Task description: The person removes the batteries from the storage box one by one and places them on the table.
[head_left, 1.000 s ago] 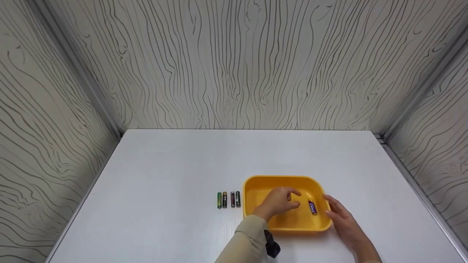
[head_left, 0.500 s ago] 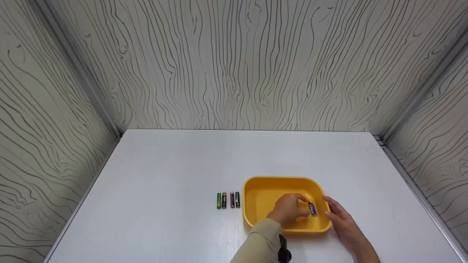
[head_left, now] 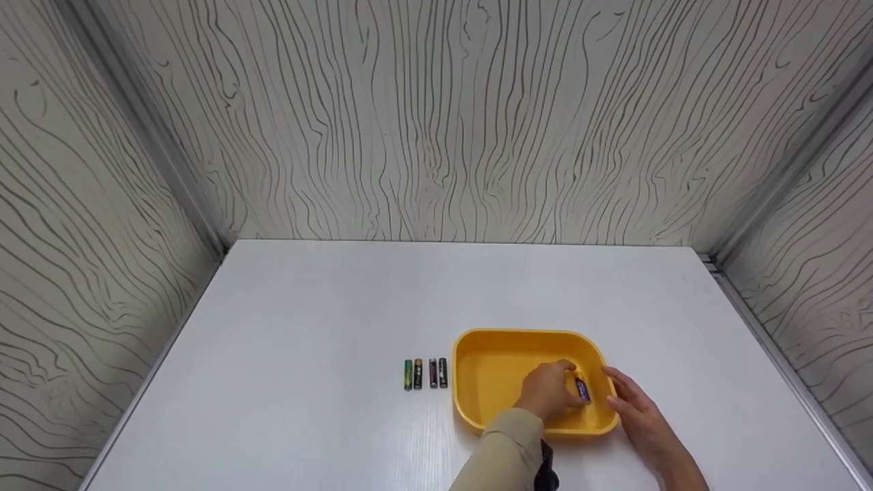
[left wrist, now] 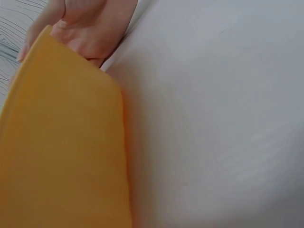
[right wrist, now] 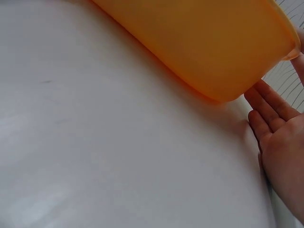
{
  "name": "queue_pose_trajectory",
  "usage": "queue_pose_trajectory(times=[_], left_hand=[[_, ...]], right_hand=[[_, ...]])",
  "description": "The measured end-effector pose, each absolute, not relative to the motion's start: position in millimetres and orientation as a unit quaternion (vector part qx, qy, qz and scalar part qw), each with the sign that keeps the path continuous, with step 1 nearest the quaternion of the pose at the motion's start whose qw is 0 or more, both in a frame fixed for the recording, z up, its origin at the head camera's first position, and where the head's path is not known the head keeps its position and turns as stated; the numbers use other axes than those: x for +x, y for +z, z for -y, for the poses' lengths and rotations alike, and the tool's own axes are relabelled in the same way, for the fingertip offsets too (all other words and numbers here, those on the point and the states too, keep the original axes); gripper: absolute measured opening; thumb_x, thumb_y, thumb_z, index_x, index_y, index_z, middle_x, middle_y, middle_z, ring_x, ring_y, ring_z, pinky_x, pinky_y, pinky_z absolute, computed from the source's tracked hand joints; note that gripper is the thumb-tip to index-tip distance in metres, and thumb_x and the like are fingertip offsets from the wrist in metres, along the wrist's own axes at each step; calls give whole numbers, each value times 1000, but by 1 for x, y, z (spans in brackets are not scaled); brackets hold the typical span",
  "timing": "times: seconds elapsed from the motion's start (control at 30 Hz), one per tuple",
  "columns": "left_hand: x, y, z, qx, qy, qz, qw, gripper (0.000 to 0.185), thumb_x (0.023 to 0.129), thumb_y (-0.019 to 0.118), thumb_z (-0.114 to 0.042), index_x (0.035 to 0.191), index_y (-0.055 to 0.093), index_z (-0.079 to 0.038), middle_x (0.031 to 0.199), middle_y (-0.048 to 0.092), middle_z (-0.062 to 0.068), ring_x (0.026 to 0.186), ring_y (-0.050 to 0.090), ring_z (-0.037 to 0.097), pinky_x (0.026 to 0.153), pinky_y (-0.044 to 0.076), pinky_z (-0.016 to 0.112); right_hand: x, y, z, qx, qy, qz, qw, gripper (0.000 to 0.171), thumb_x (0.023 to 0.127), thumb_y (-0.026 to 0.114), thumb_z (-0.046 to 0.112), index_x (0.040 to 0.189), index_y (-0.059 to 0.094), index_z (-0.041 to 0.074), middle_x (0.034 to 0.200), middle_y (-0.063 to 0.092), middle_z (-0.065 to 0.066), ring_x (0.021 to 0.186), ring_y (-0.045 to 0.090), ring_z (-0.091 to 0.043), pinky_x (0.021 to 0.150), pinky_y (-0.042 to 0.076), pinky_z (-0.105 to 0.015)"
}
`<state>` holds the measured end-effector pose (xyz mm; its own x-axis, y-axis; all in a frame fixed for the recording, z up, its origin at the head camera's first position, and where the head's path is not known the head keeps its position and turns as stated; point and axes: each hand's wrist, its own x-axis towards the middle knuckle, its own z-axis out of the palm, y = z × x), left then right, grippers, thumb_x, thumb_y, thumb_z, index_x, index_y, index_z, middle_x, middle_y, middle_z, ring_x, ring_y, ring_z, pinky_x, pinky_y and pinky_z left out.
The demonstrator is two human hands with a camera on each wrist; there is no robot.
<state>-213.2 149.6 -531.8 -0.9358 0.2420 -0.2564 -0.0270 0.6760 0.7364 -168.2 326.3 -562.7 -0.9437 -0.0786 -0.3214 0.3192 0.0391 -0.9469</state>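
Observation:
A yellow tray (head_left: 518, 335) sits on the white table, right of centre. My left hand (head_left: 567, 387) reaches over the near rim into the tray, and its curled fingers pinch a purple battery (head_left: 582, 390) lying near the tray's right wall. My right hand (head_left: 631, 406) lies flat on the table beside the tray's right wall, fingers straight and holding nothing. The right wrist view shows that open palm (right wrist: 280, 142) next to the tray's outer wall (right wrist: 204, 42). In the left wrist view, only the tray's outer wall (left wrist: 61, 152) and part of a hand above the rim show.
Several batteries (head_left: 425, 374) lie in a neat row on the table (head_left: 327, 307) just left of the tray. Wood-grain panels close in the back and both sides. A black strap (head_left: 549, 474) shows on my left wrist.
My left hand has moved right across the tray's floor and its fingers have closed on the purple battery. The right hand, the tray and the row of batteries have stayed put.

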Motion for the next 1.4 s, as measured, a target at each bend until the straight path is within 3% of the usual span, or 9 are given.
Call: queue_pose_trajectory(times=[0.27,0.37,0.5,0.7,0.87,0.97,1.1,1.27,1.4], left_hand=[[-209,-533,-155,88,335,-928,140,49,71,85,-30,116,66,-24,104,70,-9,88,59,10,97,49,26],[-208,-533,-158,98,306,-937,135,46,72,84,-32,114,67,-25,99,70,-9,84,57,9,93,49,25],[-207,-534,-161,109,270,-949,124,44,72,84,-36,112,67,-27,94,69,-10,80,56,9,90,49,24],[-207,-533,-159,103,281,-943,143,44,72,84,-35,111,67,-28,93,68,-10,81,54,9,93,48,25],[-207,-530,-155,76,350,-916,178,42,71,85,-28,109,68,-27,92,67,-10,84,53,10,97,48,28],[-207,-528,-154,61,397,-896,190,41,71,85,-24,108,68,-29,95,67,-10,89,54,10,100,48,31],[-206,-523,-153,58,416,-887,191,40,72,84,-23,107,68,-30,101,68,-11,95,57,11,103,47,34],[-206,-517,-152,60,415,-887,192,38,72,84,-23,105,67,-31,102,67,-11,97,57,11,104,47,35],[-207,-512,-150,70,413,-889,187,38,72,84,-25,105,66,-32,102,67,-11,96,57,10,101,48,31]], right_hand=[[-167,-564,-325,86,-679,-716,138,59,99,52,28,152,27,22,165,6,-3,154,0,-25,123,4,-49],[-165,-565,-326,90,-676,-720,132,58,99,52,28,152,28,22,165,9,2,151,13,-6,124,6,-47],[-165,-567,-325,83,-677,-721,121,54,99,51,25,150,32,25,159,24,11,123,33,23,123,5,-49],[-166,-568,-324,76,-677,-722,120,52,99,50,26,149,34,28,152,32,21,111,37,29,123,6,-51],[-167,-566,-325,92,-670,-725,127,56,99,52,29,151,30,24,164,15,5,124,32,21,124,7,-48],[-166,-566,-326,95,-671,-724,130,57,99,52,29,151,29,24,165,9,-2,147,19,-2,124,7,-48],[-167,-565,-326,91,-676,-719,132,57,98,52,28,151,29,21,165,7,-6,153,2,-28,123,5,-53],[-168,-565,-326,88,-680,-716,135,57,98,52,27,150,30,20,165,7,-8,153,1,-30,122,5,-55],[-168,-566,-327,80,-688,-709,131,54,99,51,26,150,32,24,163,16,6,153,-2,-30,122,2,-55]])
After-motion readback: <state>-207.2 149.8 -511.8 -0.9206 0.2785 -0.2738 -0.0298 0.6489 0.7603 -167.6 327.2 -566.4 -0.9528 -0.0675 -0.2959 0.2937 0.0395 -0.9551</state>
